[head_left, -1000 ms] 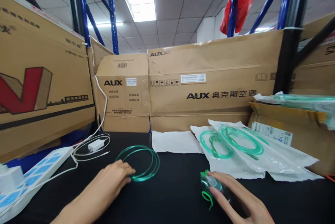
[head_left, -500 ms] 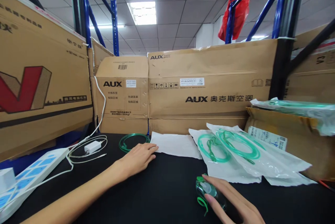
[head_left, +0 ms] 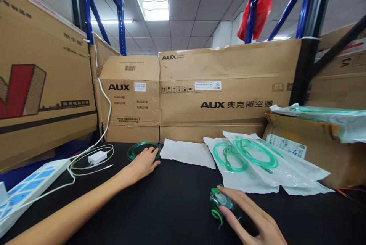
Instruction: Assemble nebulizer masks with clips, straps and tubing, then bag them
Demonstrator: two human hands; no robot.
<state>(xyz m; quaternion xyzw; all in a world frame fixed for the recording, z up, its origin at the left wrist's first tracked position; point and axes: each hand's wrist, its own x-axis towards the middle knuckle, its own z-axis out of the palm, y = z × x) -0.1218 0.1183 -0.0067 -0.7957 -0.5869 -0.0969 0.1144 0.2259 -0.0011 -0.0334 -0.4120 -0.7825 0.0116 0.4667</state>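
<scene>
My left hand reaches across the black tabletop, its fingers stretched out over the right side of a coil of green tubing. The fingertips seem to touch the coil, but I cannot tell how firmly. Just right of that hand lies a flat white pouch. At the lower right, my right hand is closed around a see-through green oxygen mask, thumb and forefinger on either side of its pale connector. A curled green strap hangs from the mask's left side.
Bagged green tubing sets lie to the right, by an open cardboard box. A white power strip and a white adapter with its cable lie at the left. Large cartons stand behind.
My left hand has shifted left, away from the white pouch's edge and onto the tubing coil. My right hand keeps its hold on the mask. The view has moved slightly.
</scene>
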